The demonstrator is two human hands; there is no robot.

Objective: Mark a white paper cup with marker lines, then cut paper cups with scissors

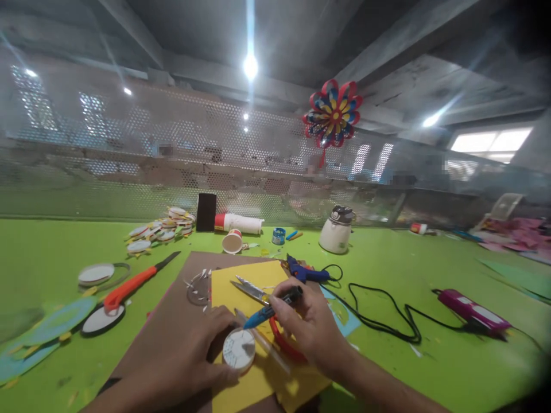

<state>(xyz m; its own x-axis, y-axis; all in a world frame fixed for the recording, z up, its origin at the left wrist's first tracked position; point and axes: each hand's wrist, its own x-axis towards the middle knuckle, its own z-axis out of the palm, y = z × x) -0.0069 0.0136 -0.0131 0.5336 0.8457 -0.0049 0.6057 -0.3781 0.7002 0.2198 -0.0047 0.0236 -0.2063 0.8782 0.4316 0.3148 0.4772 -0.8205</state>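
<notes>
My left hand (200,358) is closed around the rim of a small white round disc (236,357), whose top carries dark dots and lines. Pinched in my right hand (307,327) is a blue marker (260,315) with a black rear end. Its tip is at the disc's upper edge; I cannot tell whether it touches. Red-handled scissors (249,289) lie partly hidden beneath the right hand, blades pointing up and left. Yellow paper (224,287) lies under both hands on a brown sheet (159,332). A clear stick (275,353) rests on the paper.
A blue glue gun (303,269) and black cord lie beyond my right hand. An orange-handled knife (133,287) is at left. Farther back are stacked discs (167,226), a paper cup (232,242), a blue jar (278,236) and a white bottle (336,235).
</notes>
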